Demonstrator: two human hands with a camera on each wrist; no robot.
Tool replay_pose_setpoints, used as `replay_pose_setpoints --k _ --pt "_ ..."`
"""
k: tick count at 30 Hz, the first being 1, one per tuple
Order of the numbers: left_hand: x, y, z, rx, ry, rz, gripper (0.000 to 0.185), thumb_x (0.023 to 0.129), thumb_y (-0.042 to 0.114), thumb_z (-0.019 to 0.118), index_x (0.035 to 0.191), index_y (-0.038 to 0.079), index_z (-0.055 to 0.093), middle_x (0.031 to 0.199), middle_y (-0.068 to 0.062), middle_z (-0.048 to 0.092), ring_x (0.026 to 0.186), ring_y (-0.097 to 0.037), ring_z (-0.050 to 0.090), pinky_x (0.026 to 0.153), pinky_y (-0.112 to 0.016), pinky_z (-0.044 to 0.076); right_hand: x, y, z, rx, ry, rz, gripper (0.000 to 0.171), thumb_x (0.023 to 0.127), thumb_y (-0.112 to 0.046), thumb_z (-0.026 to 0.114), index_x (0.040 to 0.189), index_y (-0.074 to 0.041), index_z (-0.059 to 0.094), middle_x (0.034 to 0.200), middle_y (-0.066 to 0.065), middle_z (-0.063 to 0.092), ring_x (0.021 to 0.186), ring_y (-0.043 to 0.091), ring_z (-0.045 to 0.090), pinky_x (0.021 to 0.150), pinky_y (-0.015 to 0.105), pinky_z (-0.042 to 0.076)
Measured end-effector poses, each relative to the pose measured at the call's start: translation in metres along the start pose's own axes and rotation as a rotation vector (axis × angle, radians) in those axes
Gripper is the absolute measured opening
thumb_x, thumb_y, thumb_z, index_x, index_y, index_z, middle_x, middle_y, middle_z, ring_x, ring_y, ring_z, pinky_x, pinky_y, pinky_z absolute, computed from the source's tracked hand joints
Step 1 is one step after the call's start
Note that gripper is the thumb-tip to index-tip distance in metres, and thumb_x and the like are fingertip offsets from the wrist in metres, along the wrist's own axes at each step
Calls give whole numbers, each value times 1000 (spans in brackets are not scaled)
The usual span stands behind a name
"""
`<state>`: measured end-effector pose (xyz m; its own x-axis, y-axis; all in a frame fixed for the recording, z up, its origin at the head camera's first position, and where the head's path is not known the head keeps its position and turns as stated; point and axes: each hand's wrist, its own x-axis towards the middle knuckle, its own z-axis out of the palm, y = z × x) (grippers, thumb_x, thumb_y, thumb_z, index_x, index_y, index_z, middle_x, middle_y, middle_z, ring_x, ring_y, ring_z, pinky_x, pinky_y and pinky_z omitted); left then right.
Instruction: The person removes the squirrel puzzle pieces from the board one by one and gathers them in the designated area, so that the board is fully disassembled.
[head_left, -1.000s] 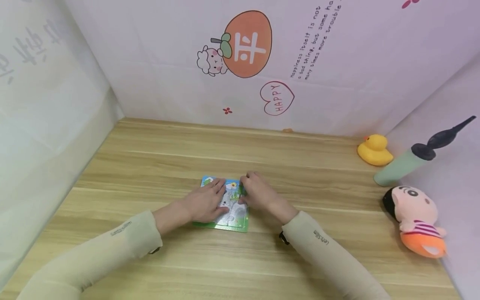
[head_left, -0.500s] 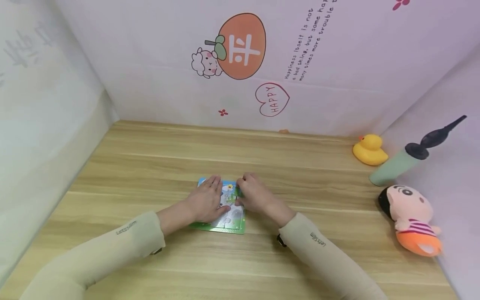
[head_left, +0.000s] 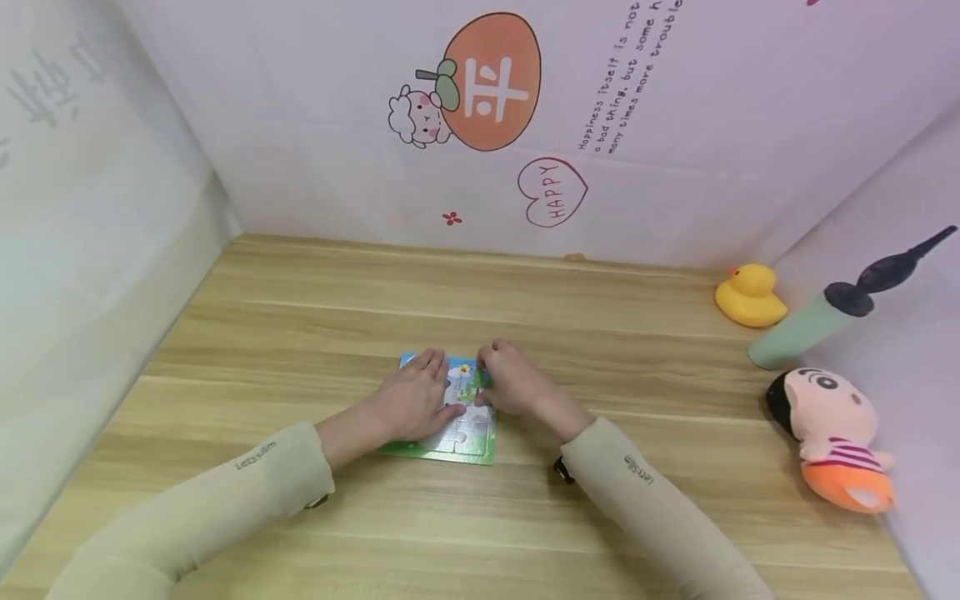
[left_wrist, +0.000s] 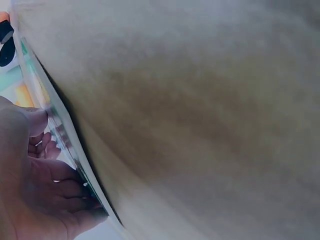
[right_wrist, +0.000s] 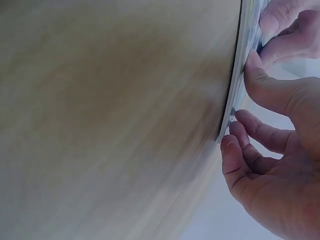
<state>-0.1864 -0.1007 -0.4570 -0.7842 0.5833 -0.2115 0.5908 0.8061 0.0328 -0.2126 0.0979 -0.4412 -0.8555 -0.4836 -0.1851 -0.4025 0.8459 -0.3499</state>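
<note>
A small jigsaw puzzle (head_left: 461, 440) lies flat on the wooden table, with a blue top, a green lower border and grey shapes in its middle. Across its left half rests my left hand (head_left: 411, 402), fingers straight and thumb reaching over the pieces; it hides that part. At the upper right edge my right hand (head_left: 516, 382) holds the puzzle with bent fingers and thumb, covering the corner. The right wrist view shows the thumb (right_wrist: 270, 90) and fingertips touching the puzzle's face, some way apart. In the left wrist view the puzzle appears edge-on beside my left hand (left_wrist: 40, 185).
A yellow rubber duck (head_left: 752, 297), a green pump (head_left: 802, 332) with a black top and a plush doll (head_left: 836, 442) stand or lie along the table's right side. Printed cloth (head_left: 337, 167) hangs behind the table, and cloth also flanks both sides.
My left thumb has shifted slightly farther across the puzzle. The right hand stays at the upper right edge, and the whole view wobbles a little.
</note>
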Motion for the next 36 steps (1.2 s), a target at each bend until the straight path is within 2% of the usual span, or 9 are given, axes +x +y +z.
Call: replay_pose_setpoints --k 7,13,21,27,36 --pt "1 -2 -2 33 25 16 84 107 60 42 150 -12 44 160 -31 41 155 -39 38 131 -46 32 2 -1 -2 -2 -19 -2 49 84 -24 87 121 0 67 116 14 66 109 28 62 97 38 59" --pt "-1 -1 -4 16 -1 10 84 107 60 42 151 -12 42 161 -32 38 157 -40 34 133 -48 29 2 -3 0 61 -22 -17 45 86 -17 85 123 1 65 103 9 69 93 20 63 86 34 60" --pt "0 -3 -3 -7 5 -5 85 106 61 43 152 -11 42 163 -30 37 158 -38 33 134 -46 27 3 -10 -4 -1 -9 4 44 85 -15 86 122 0 68 118 15 65 109 27 62 102 40 58" --pt "2 -4 -2 -73 -7 -32 91 102 65 49 154 -9 39 166 -26 33 160 -36 29 134 -45 26 6 -12 -8 -6 -27 19 46 81 -12 88 120 1 68 114 16 68 106 28 64 101 41 59" --pt "1 -6 -2 -138 -23 -53 96 98 68 55 157 -5 38 169 -21 31 161 -34 28 132 -45 30 8 -11 -8 5 -60 49 45 82 -14 88 120 0 67 114 14 66 106 27 63 100 40 58"
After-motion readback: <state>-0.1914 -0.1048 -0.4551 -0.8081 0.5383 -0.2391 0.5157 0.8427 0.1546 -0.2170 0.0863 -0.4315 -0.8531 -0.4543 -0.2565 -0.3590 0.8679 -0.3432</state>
